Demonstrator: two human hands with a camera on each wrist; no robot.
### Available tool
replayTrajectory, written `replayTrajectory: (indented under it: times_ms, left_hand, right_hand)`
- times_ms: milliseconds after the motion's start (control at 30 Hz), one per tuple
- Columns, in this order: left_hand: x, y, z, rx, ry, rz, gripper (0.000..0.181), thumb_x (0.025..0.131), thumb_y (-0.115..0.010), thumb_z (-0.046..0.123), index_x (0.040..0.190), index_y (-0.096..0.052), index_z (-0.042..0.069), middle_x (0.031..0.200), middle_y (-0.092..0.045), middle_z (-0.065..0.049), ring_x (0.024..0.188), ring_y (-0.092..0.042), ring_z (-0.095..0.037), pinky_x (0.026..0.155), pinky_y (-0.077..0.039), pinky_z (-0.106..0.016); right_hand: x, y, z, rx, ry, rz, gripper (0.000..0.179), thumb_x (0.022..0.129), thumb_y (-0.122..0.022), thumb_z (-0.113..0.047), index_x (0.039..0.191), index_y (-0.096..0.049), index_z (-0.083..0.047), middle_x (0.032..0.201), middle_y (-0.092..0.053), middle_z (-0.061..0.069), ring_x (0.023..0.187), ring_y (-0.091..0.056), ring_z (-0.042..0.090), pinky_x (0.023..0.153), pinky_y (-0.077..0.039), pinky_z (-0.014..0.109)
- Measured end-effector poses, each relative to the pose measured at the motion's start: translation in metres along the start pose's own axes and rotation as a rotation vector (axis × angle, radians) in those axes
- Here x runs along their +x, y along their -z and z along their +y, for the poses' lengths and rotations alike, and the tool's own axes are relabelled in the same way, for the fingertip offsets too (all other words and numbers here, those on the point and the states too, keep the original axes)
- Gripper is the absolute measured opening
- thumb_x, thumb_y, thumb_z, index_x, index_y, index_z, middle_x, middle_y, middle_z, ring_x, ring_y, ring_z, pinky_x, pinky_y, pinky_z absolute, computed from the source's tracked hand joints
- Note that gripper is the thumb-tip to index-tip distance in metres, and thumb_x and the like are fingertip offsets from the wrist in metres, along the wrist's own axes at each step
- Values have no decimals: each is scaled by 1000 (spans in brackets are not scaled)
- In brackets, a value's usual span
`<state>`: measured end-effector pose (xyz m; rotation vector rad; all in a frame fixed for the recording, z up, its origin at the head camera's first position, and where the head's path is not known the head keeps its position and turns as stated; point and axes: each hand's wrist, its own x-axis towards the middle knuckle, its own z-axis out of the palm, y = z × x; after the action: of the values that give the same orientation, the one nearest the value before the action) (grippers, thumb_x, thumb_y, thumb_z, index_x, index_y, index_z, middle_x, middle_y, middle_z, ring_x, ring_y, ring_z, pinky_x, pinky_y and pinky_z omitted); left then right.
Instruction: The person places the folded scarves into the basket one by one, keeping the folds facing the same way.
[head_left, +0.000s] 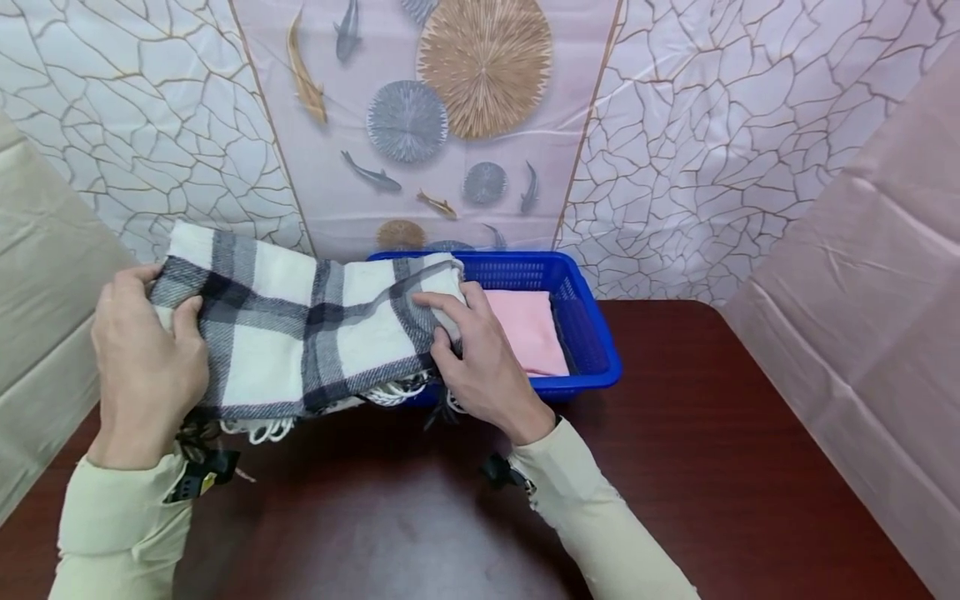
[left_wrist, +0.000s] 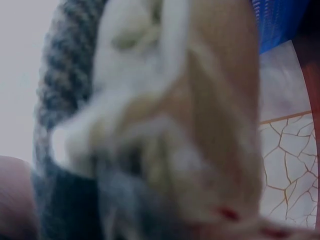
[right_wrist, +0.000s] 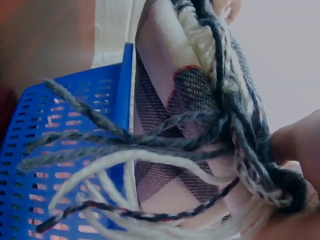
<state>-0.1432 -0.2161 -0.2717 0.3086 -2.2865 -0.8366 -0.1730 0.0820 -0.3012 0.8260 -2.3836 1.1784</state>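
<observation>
Both hands hold a folded black, grey and white checked scarf [head_left: 277,333] up above the table. My left hand [head_left: 146,358] grips its left end, thumb on the upper face and fingers behind. At the other end, my right hand [head_left: 483,367] grips the scarf with the thumb and fingers near the fold. Knotted fringe hangs from the lower edge; in the right wrist view dark and white fringe strands [right_wrist: 175,145] dangle in front of the basket. The left wrist view is mostly filled by blurred cloth close to the camera.
Behind the scarf's right end stands a blue plastic basket [head_left: 592,333] near the table's back edge. A folded pink cloth [head_left: 528,333] lies in it, with dark cloth beside and under it. The brown table [head_left: 697,450] meets patterned fabric walls at the back and sides.
</observation>
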Motion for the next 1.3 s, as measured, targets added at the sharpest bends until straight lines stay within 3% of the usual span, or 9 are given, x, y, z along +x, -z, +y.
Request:
replayTrajectory:
  times_ms: [567,867,1300]
  left_hand:
    - [-4,-9,16,-35,-1,-10,50,103,-54,10,149,-41,-2,136,-49,-36,127,-45,-53,109,-32,-61]
    - [-4,-17,27,-60,8,-18,49,103,-54,11,149,-42,0,140,-50,-32,129,-47,-50,109,-34,-60]
    - [-6,-30,42,-114,-34,-8,46,102,-56,9,145,-45,-3,138,-52,-31,129,-49,-47,108,-37,-58]
  right_hand:
    - [0,18,3,-2,-41,5,43,99,-51,-2,137,-63,-15,116,-45,9,88,-44,19,73,-39,31]
    - [1,30,9,15,-44,29,43,97,-52,-1,136,-64,-15,122,-48,9,102,-50,20,84,-43,32]
    - [0,49,17,-4,-46,60,43,97,-51,-1,135,-65,-16,124,-51,9,94,-46,21,75,-38,33]
